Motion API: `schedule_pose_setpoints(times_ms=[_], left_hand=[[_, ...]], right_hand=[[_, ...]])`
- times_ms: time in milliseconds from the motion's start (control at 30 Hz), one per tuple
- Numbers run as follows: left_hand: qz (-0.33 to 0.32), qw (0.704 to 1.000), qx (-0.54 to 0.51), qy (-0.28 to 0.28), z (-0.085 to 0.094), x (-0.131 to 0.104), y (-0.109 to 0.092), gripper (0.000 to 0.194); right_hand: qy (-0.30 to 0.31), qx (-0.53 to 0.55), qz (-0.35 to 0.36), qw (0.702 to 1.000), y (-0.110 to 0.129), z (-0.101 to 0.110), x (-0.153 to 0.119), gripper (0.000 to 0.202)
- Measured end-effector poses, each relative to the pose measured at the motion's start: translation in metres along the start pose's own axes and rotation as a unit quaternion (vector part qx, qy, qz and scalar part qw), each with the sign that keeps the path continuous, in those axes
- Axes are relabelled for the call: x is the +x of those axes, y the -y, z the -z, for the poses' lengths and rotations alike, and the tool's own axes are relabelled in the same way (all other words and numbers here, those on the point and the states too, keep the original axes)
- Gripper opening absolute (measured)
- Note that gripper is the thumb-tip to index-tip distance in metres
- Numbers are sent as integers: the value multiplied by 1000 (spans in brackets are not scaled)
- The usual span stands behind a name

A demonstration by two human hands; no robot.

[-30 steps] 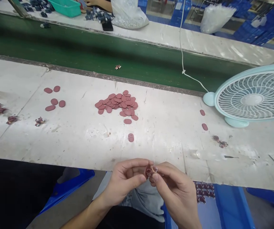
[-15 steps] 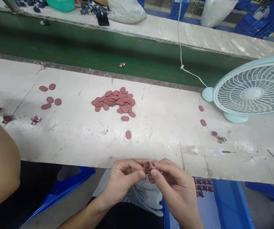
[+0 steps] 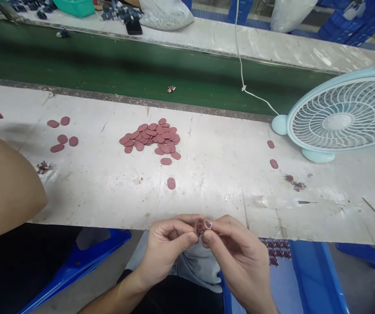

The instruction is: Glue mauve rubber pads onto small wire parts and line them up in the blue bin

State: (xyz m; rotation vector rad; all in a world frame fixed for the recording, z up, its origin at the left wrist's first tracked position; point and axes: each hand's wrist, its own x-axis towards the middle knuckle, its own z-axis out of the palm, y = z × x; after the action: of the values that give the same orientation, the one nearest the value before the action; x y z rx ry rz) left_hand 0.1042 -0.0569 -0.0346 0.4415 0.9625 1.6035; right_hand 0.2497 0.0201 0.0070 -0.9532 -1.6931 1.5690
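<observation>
My left hand (image 3: 171, 246) pinches a small dark red piece (image 3: 199, 226) between thumb and forefinger, just over the table's front edge. From the right, my right hand (image 3: 238, 253) grips the same piece, or a part joined to it, where a small pale ring-like loop shows at the fingertips. The fingertips of both hands nearly meet, and they hide much of the piece. One red oval disc (image 3: 171, 183) lies on the table beyond my hands, and behind it is a heap of similar discs (image 3: 155, 136).
A light blue fan (image 3: 338, 121) stands at the right, near a clear bottle with a dark needle tip (image 3: 281, 203). A blue tray (image 3: 318, 270) of dark pieces is below the table edge. Another person's arm (image 3: 7, 187) reaches in at left. Behind runs a green belt (image 3: 109, 72).
The view has shifted slightly. At left, the other person's arm has moved further in, and several dark pieces there are now hidden. My hands keep nearly the same hold.
</observation>
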Motion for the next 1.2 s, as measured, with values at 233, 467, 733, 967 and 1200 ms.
schedule_pose_setpoints(times_ms=[233, 467, 733, 967, 1200], left_hand=[[1, 1000, 27, 4, -4, 2, -7, 11], [-3, 996, 85, -13, -10, 0, -15, 12], [1, 995, 96, -24, -11, -1, -17, 9], [-19, 994, 100, -25, -16, -2, -8, 6], [-238, 801, 550, -11, 35, 36, -40, 29]], right_hand=[[8, 65, -31, 997, -2, 0, 1, 21], [1, 62, -19, 998, -4, 0, -4, 25], [-6, 85, -20, 996, -7, -1, -2, 20], [-18, 123, -58, 991, -10, 2, -3, 12], [-289, 159, -57, 942, -44, 81, -60, 13]])
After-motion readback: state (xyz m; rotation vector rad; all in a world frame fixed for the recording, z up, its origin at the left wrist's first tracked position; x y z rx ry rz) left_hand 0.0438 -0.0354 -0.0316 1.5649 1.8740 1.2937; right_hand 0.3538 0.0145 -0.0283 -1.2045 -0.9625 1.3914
